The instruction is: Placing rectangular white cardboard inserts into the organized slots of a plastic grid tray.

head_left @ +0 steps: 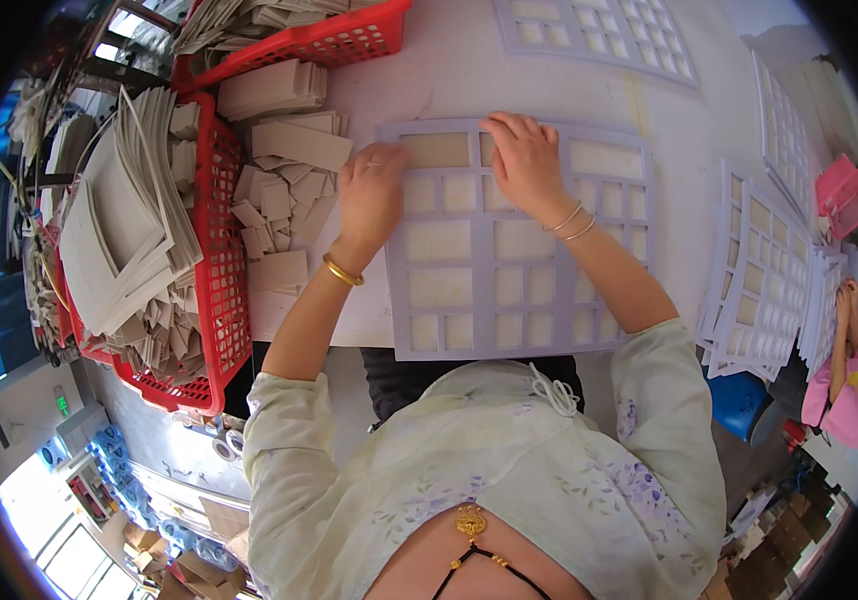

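Note:
A pale lilac grid panel (pixel 487 250) with many rectangular openings lies flat on the white table in front of me. My left hand (pixel 371 195) is at the panel's upper left corner; its fingers are blurred, and I cannot make out anything in them. My right hand (pixel 529 170) lies over the panel's upper middle, fingers bent and apart, tips near the top edge and nothing visible in its grasp. Between the hands, a greyish-beige fill (pixel 436 150) shows in the upper left opening. Left of my left hand are loose grey cardboard pieces (pixel 277 200), some rectangular and some small.
A red perforated basket (pixel 221 290) full of cardboard offcuts stands at the left, a second red basket (pixel 349 38) behind it. Another grid panel (pixel 599 35) lies at the far side. Stacked panels (pixel 764 270) are at the right, near a pink-sleeved person (pixel 849 390) and a pink basket (pixel 842 195).

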Available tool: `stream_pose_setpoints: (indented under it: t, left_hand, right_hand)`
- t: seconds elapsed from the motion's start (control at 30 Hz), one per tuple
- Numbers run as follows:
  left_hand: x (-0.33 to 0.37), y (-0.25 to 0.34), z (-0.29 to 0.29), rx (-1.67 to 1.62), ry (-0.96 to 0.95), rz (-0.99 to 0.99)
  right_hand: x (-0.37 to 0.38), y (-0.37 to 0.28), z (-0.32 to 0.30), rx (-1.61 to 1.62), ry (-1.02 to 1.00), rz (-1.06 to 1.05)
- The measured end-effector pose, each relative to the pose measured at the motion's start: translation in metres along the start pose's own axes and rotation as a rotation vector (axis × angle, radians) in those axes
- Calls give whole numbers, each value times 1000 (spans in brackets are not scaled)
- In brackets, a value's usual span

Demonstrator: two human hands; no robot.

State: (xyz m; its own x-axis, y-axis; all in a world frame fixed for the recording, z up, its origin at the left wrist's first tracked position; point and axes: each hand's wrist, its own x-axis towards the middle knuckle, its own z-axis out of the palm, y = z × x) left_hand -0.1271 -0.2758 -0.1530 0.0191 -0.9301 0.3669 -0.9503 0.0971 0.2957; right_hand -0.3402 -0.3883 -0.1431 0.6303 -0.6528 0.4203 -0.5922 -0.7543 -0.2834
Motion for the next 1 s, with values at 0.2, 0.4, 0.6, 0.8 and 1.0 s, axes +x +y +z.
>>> stream_pose_setpoints:
  t: [0.2, 0.4, 0.6, 0.8, 1.0]
  left_hand:
    - [-2, 11, 14, -3, -27, 92]
    - [3, 11, 16, 24, -95, 68]
    - [5, 6, 24, 15, -26, 82]
    - [5, 3, 20, 21, -72, 88]
    - [-37, 3, -13, -327, 87, -100]
  right_hand:
    - [-5, -22, 12, 9, -110, -141]
    - [-2, -28, 18, -42, -129, -156]
    - [9, -28, 25, -103, -177, -187]
    - [61, -40, 23, -113, -263, -128]
    - [100, -120, 52, 54, -84, -149]
